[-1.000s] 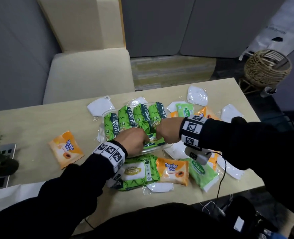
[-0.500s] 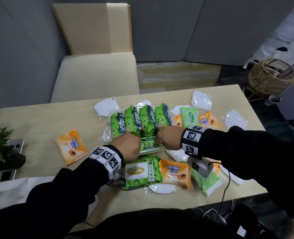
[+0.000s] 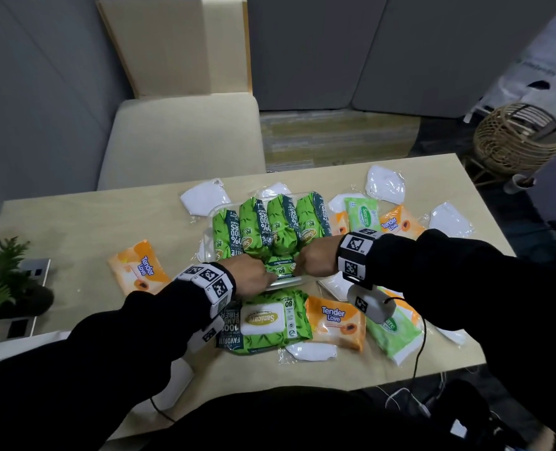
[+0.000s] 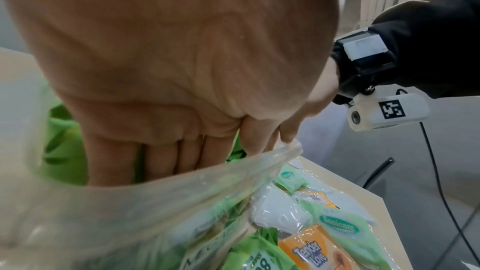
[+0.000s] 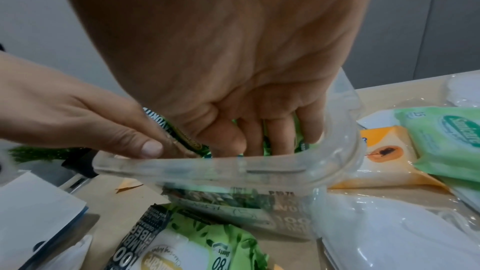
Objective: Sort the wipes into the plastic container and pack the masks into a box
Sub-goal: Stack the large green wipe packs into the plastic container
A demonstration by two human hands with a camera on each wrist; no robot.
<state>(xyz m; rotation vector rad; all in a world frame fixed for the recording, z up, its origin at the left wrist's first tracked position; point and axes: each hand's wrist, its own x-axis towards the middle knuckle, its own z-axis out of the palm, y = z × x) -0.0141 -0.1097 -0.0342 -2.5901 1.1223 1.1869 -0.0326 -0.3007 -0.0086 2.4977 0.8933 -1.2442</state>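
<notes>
At desk centre, a clear plastic container holds four green wipe packs standing on edge side by side; readable print on them: "100%", "80", "Sanicare". A fifth green pack lies crosswise at the container's near end, marked "80". Left hand and right hand both reach fingers-down into that near end, one at each end of the fifth pack; wrist views show fingers extended along the pack inside the rim, pressing it, not wrapped round it. Just in front of the container lies a large green pack labelled "Sanicare", "80", "100% BAMBOO FIBER", "FAVORITE". Beside it, an orange "Tender Love" pack, then a light green "Sanicare" pack. Another orange "Tender Love" pack lies well left on the desk. Behind the right wrist: a light green "Sanicare" pack marked "15" and an orange "Tender Love" pack. White masks in clear wrap are scattered around the container.
</notes>
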